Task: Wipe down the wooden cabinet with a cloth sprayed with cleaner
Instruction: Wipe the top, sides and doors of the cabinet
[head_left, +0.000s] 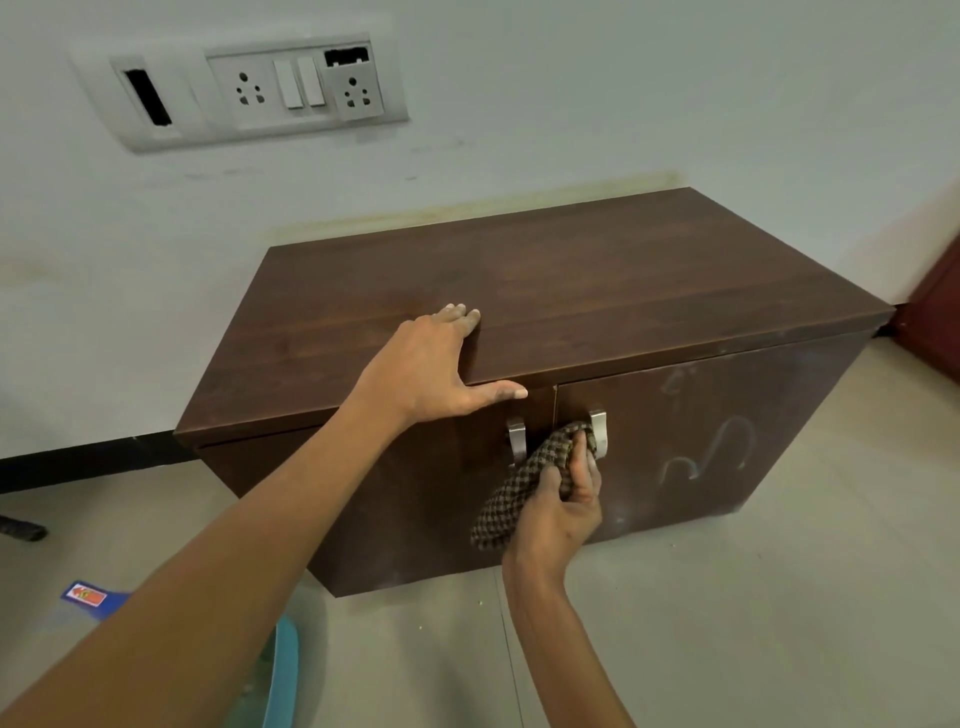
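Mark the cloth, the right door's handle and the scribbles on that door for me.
cloth (511, 499), head view, on the checked fabric left of the right hand.
right door handle (599, 428), head view, on its metal curve.
scribbles (727, 441), head view, on the pale looping line.

Dark brown wood-grain cabinet, pale chalky scribbles on right door. Silver handles. Cloth in brown-and-cream check. Off-white wall, white switch panel. Light grey floor, black skirting. Blue packet with orange-red label; teal item at lower edge.
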